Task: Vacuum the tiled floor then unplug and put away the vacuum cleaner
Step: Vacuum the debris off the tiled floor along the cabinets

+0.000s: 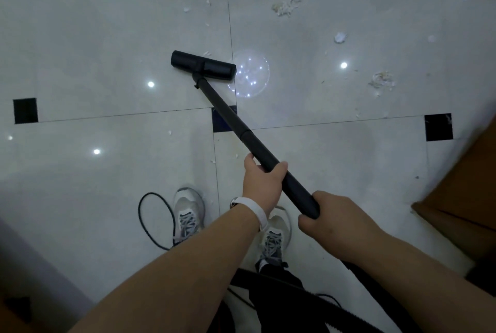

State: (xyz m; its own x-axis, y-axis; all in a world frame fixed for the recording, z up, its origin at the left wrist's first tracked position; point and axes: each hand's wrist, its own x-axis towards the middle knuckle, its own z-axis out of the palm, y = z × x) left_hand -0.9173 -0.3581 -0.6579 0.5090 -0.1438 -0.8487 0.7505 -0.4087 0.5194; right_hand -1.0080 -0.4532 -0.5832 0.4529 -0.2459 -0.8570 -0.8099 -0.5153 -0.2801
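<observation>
Both hands grip a long black telescopic vacuum tube. The left hand, with a white wristband, has its fingers wrapped over the tube from above and its thumb hooked round the near side. Just behind it, nearer the body, the right hand has its fingers curled tightly round the tube's rear end.

Beyond the left fingers the tube slopes down and away to a flat black rectangular floor head, which rests on the glossy pale grey tiled floor, well ahead of both hands.

Further out, ahead of the fingers and to their right, white paper-like scraps lie scattered: one crumbly pile far past the head, a small white lump and another pile off to the right.

Below the hands are two grey and white laced trainers. A thin black power cord loops on the floor to the left of the left hand, touching or nearly touching the left trainer.

Likely risks: a step back or sideways could catch that loop, tripping the person or jerking the plug loose. A fast push could scatter the light scraps rather than lift them. A brown wooden furniture edge stands close on the right of the right fingers; a wide swing toward the right-hand pile could knock it.
</observation>
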